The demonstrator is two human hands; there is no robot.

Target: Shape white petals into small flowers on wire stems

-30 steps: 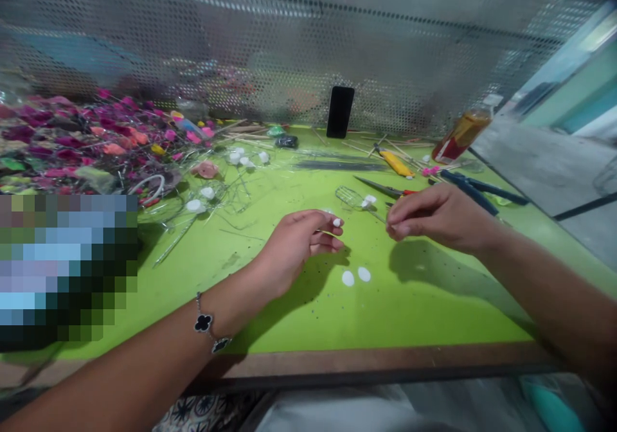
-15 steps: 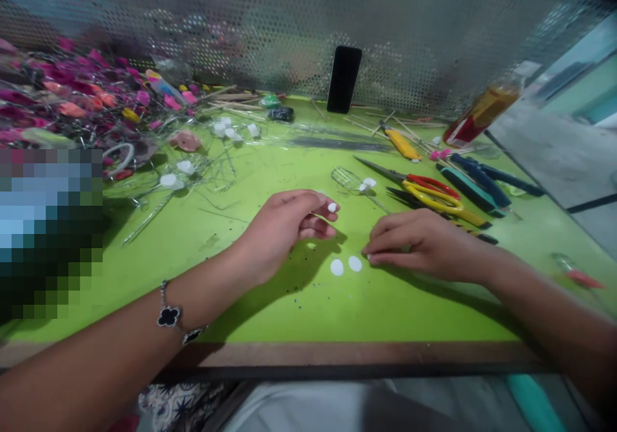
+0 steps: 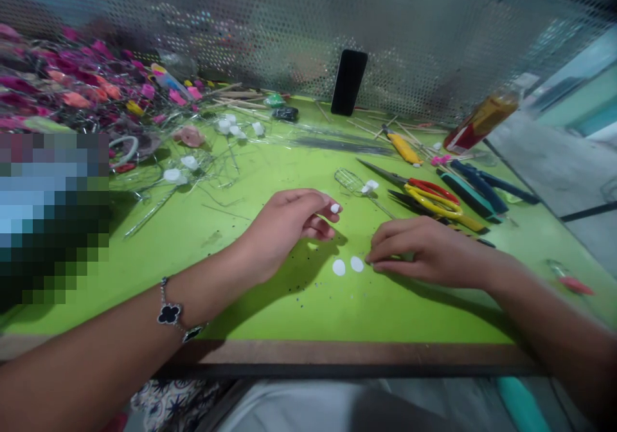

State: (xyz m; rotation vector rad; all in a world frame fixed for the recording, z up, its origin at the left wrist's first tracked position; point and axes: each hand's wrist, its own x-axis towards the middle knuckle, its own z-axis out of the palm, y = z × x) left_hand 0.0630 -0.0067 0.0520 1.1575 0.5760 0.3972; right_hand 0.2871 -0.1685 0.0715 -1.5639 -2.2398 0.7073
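Observation:
My left hand hangs over the green tabletop, with a small white piece pinched at its fingertips. My right hand rests low with its fingertips at the edge of a pair of flat white discs, seemingly touching the nearer disc. Whether those fingers pinch anything is hidden. Behind the hands lies a wire mesh form with a white petal-like piece at its end.
Red-and-yellow-handled scissors and blue-handled pliers lie to the right. Farther back are a phone against a perforated metal sheet, a bottle, and a heap of pink flowers at left. A pixelated patch covers the left.
My right hand has come down from beside the mesh form to the white discs. The left hand keeps its white piece. The view has tilted, bringing the scissors into sight.

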